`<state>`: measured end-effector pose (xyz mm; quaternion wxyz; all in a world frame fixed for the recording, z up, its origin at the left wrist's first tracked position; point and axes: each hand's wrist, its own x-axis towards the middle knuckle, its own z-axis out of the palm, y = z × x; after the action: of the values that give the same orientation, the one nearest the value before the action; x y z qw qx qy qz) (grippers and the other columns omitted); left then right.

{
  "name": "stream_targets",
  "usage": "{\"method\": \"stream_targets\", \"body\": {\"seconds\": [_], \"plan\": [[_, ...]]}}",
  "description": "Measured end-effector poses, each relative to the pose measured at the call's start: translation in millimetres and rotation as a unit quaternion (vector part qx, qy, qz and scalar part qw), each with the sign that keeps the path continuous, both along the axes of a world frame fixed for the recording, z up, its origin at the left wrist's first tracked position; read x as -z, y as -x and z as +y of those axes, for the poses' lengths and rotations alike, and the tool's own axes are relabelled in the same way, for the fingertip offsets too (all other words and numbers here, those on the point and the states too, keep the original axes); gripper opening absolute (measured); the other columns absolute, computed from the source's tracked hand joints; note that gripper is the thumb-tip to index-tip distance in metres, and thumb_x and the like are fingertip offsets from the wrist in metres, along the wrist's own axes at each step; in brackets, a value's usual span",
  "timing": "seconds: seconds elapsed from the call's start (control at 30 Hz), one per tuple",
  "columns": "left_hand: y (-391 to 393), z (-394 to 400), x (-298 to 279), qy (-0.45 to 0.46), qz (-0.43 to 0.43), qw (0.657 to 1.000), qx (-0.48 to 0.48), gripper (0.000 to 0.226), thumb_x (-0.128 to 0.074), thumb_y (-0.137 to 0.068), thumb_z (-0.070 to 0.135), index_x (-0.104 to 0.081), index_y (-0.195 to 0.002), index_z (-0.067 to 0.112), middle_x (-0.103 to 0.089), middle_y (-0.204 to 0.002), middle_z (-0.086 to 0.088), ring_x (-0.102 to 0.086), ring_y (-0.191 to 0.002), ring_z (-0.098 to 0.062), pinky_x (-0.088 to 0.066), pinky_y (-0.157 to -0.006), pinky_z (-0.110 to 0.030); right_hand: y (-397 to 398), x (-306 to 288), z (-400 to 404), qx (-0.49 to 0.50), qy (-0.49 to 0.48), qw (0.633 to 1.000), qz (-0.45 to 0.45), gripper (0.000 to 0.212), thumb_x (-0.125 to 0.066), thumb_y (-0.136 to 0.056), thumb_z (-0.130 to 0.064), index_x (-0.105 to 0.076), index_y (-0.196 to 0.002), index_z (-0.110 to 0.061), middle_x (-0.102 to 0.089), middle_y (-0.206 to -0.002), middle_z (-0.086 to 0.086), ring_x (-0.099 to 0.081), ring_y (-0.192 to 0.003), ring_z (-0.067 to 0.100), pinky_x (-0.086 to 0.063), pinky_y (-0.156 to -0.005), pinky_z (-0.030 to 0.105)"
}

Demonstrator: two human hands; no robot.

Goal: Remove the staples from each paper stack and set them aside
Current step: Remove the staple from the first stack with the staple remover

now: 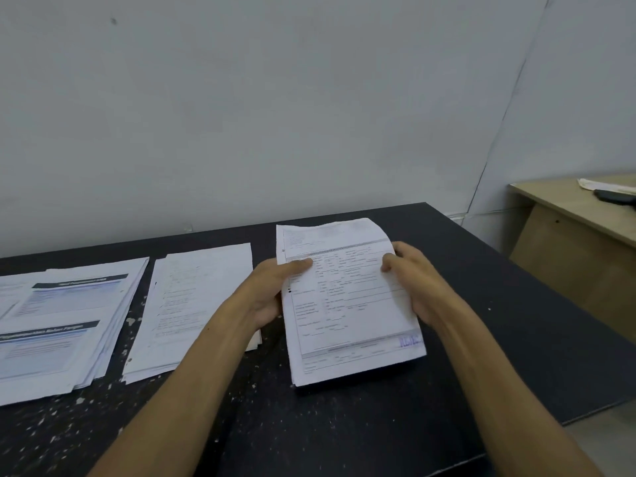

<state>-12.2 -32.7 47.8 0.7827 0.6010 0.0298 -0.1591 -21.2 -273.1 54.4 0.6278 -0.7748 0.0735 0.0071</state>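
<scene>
A thick stack of printed forms [347, 318] is held a little above the dark table [499, 304], far end raised. My left hand [275, 290] grips its left edge, thumb on the top sheet. My right hand [416, 280] grips the right edge, thumb on top as well. Two dark marks show along the stack's left margin; whether they are staples I cannot tell. A plain white stack [196, 304] lies to the left. Further left is a fanned pile of sheets with blue and black headers [65, 325].
The black table is flecked with white paint chips along its front. A grey wall stands right behind it. To the far right is a wooden desk [578, 242] with a dark object [616, 196] and a cloth on top.
</scene>
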Motion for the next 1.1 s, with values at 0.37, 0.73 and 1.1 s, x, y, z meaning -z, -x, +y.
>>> {"method": "stream_targets", "body": {"seconds": [0.37, 0.73, 1.1], "plan": [[-60.3, -53.7, -26.5, 0.100, 0.003, 0.992, -0.081, 0.024, -0.066, -0.097, 0.000, -0.069, -0.121, 0.005, -0.077, -0.116, -0.013, -0.076, -0.102, -0.030, -0.066, -0.076, -0.045, -41.4, -39.0, -71.0, -0.057, 0.051, 0.997, -0.015, 0.031, -0.064, -0.094, -0.005, -0.068, -0.121, -0.019, -0.075, -0.117, 0.006, -0.073, -0.105, 0.028, -0.060, -0.093, 0.048], [-129.1, -138.9, 17.8, -0.265, 0.013, 0.964, 0.010, 0.031, -0.071, -0.082, -0.018, -0.063, -0.110, -0.010, -0.073, -0.114, -0.019, -0.075, -0.095, -0.028, -0.065, -0.065, -0.031, -109.1, 19.4, -156.5, 0.075, 0.096, 0.991, 0.062, 0.039, -0.073, -0.090, 0.001, -0.069, -0.129, -0.006, -0.071, -0.109, 0.010, -0.068, -0.088, 0.023, -0.055, -0.085, 0.034], [-152.7, -157.6, 33.8, -0.554, -0.175, 0.803, 0.129, 0.042, -0.086, -0.078, 0.009, -0.070, -0.117, 0.012, -0.069, -0.112, -0.006, -0.065, -0.103, -0.020, -0.052, -0.082, -0.028, -115.6, 61.4, -177.7, 0.200, 0.195, 0.960, -0.027, 0.060, -0.079, -0.091, -0.026, -0.051, -0.139, -0.007, -0.061, -0.131, 0.015, -0.057, -0.108, 0.022, -0.045, -0.092, 0.034]]}}
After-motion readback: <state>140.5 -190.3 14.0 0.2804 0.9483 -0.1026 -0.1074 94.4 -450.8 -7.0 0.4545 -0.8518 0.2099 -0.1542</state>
